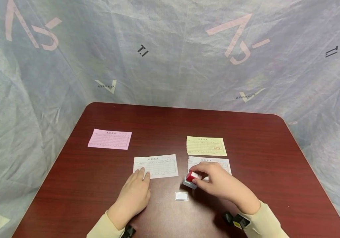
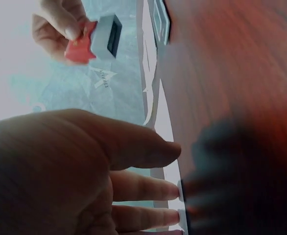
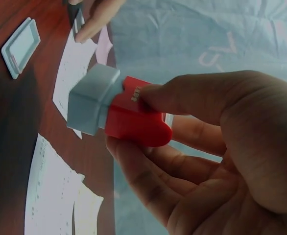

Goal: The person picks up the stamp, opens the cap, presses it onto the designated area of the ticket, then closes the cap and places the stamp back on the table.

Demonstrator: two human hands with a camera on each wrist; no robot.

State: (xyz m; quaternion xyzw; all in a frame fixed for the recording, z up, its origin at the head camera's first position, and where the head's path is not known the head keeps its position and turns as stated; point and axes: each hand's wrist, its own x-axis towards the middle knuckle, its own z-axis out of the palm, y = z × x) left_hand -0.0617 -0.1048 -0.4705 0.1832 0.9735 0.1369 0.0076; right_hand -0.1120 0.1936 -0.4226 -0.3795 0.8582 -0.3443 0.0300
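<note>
My right hand (image 1: 217, 178) pinches a self-inking stamp (image 3: 138, 115) with a red grip and a grey base, between thumb and fingers. It is held above the table, beside the left edge of a white receipt slip (image 1: 224, 162) that the hand partly covers. With fingers extended, my left hand (image 1: 134, 193) rests its fingertips on the lower left of another white receipt slip (image 1: 161, 164). Between the hands lies a small pale rectangular cap (image 1: 181, 196) with a raised rim, seen also in the right wrist view.
A yellow slip (image 1: 204, 145) bearing a red stamp mark lies just beyond the right white slip. Farther left is a pink slip (image 1: 110, 138). All lie on a dark red-brown table (image 1: 158, 122), with grey printed sheeting (image 1: 172, 72) hanging behind it and at both sides.
</note>
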